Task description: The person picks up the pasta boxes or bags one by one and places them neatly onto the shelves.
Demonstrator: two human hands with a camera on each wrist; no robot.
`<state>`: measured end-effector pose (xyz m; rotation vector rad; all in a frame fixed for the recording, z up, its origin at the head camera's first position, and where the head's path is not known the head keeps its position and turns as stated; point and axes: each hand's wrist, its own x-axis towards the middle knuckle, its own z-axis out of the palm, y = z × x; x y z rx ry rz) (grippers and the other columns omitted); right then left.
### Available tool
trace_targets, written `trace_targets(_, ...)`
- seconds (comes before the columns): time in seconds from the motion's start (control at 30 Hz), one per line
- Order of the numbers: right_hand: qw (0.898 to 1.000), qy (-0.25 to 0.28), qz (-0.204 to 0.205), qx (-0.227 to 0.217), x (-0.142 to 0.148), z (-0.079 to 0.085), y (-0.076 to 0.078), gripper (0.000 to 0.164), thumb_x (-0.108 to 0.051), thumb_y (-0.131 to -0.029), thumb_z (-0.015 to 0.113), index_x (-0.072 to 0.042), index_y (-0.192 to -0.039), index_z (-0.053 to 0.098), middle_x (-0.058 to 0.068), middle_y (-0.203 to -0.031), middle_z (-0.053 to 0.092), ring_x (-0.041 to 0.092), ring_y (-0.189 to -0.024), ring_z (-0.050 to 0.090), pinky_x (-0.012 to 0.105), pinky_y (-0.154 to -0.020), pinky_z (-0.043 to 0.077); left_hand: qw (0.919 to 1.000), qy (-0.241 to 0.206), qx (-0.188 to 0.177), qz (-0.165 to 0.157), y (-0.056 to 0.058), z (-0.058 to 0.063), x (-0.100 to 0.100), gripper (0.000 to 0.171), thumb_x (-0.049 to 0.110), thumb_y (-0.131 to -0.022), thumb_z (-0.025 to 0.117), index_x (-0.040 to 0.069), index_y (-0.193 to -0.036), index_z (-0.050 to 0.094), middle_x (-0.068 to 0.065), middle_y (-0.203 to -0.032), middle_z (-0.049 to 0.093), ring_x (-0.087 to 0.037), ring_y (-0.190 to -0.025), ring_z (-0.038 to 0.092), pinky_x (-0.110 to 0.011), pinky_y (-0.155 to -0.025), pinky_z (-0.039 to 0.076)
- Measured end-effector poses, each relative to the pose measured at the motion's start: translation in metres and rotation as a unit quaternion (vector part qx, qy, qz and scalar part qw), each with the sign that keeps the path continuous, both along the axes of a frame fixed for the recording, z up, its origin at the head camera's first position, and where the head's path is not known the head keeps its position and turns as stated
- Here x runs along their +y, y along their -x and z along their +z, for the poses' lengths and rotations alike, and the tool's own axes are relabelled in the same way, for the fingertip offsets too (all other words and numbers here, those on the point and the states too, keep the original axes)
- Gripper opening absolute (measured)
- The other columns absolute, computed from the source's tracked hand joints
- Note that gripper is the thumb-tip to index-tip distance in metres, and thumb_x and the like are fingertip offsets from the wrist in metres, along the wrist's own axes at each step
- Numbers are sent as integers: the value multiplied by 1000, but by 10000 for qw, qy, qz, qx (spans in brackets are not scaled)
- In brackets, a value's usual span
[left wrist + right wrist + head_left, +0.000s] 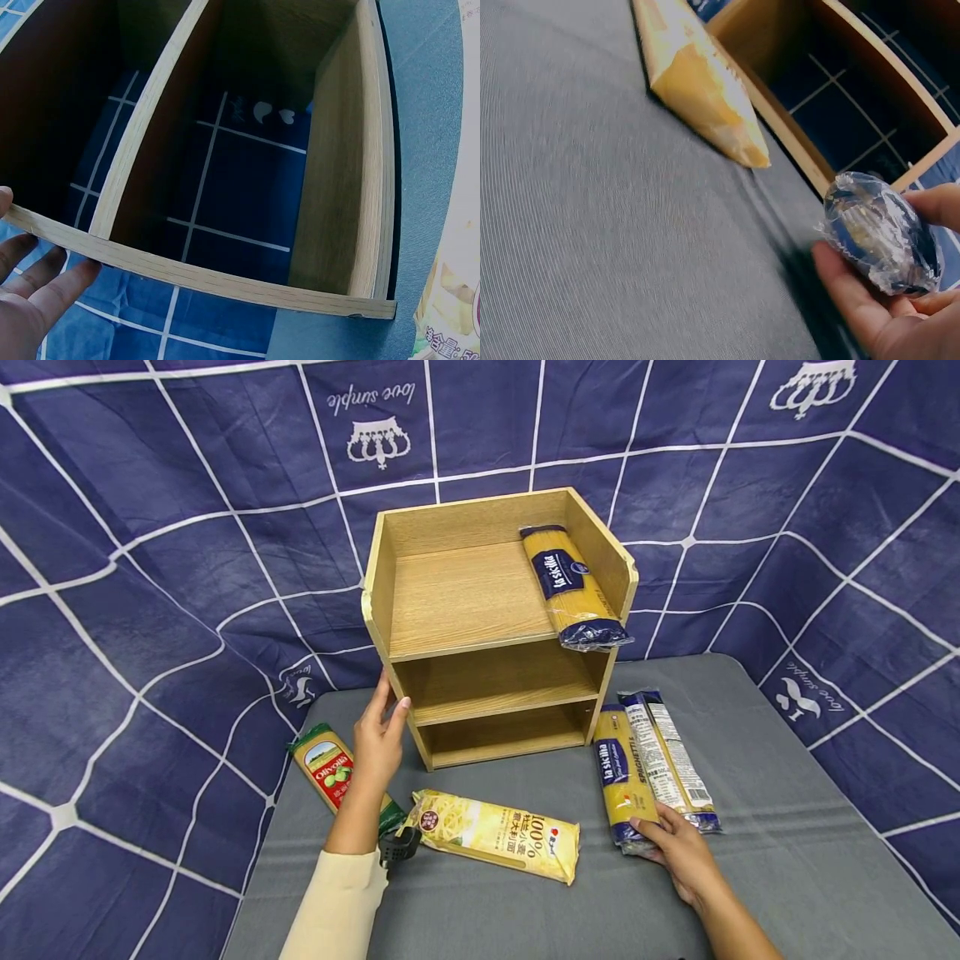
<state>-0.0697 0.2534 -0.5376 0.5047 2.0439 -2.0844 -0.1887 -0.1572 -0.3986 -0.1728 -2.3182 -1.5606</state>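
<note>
One grey tabletop, one three-tier wooden shelf, one blue-ended spaghetti pack held just right of it.
Shelf could be shoved by uneven pressure from the left hand; the top-deck pack, overhanging the front edge, might then be shaken off. Spaghetti pack is gripped at its near end only, so twist is likely, and its far end could be snagged on the shelf's corner. Left: fingers extended against side panel, thumb apart at front edge. Right hand: thumb and fingers clamped on spaghetti pack.
</note>
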Motion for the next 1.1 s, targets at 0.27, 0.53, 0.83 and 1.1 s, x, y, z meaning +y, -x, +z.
trace_targets(0.27, 9967, 793, -113, 103, -1, -5, 0, 64, -9, -98, 61, -2, -152, 27, -8, -107, 67, 7, -96, 68, 27, -80, 60, 10000, -22, 57, -24, 0, 0, 1, 60, 13, -104, 57, 18, -159, 33, -18, -158, 42, -35, -142, 46, -56, -109, 45)
trace_targets(0.53, 9872, 1456, -177, 620, 2, -6, -4, 38, -3, -100, 56, -23, -133, 49, -10, -105, 71, 7, -95, 70, 27, -79, 60, 9999, 45, 96, 3, 0, 0, 1, 59, 11, -104, 56, 13, -159, 34, -20, -158, 42, -37, -142, 47, -55, -109, 46)
trace_targets(0.83, 9748, 2040, -184, 879, 2, -3, -9, 36, -1, -102, 52, -27, -127, 55, -8, -109, 71, 9, -96, 71, 28, -78, 61, 9998, 78, 195, 38, 21, -28, -9, 61, 19, -104, 58, 24, -159, 33, -12, -159, 43, -31, -142, 48, -54, -108, 47)
trace_targets(1.1, 9666, 2225, -96, 1268, 3, 17, -10, 38, 0, -103, 50, -26, -130, 54, -7, -112, 70, 9, -97, 71, 26, -79, 60, 9990, 77, 444, -19, 21, -29, -12, 59, 26, -104, 58, 30, -158, 35, -9, -158, 45, -29, -140, 50, -50, -105, 49)
